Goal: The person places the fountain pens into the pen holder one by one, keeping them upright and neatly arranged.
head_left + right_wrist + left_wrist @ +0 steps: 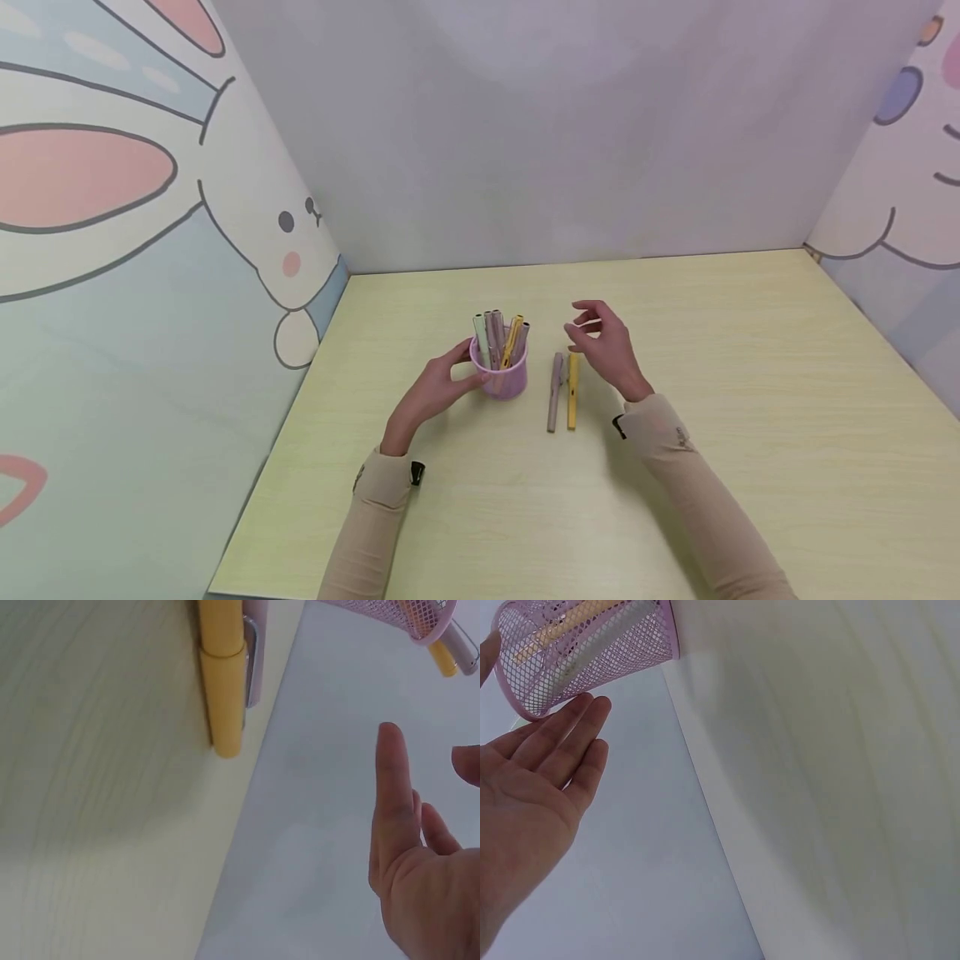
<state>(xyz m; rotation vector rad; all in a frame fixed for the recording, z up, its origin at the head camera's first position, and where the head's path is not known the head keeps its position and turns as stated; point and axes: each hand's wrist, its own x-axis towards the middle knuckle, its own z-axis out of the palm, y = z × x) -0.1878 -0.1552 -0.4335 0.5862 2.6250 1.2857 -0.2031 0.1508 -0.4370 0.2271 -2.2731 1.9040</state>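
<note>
A pink-purple mesh pen holder [504, 385] stands upright on the table, with several pens in light green, greyish purple and yellow [512, 340] leaning inside it. My left hand [437, 389] holds it from the left, thumb across the front and fingers at the far side; the other fingers stretch out fairly straight beside the mesh [619, 664]. To the right of the holder lie a greyish-purple pen [555, 392] and a yellow pen [573, 396], side by side. Above the far ends of these pens hovers my right hand [609, 346], thumb and fingers apart, with nothing between them.
The pale wood-look table [480, 517] meets a plain light grey wall [540, 150] at the back. Side panels with cartoon rabbit drawings [247, 200] border it on the left and right. A dark strap piece [417, 473] shows at the left cuff.
</note>
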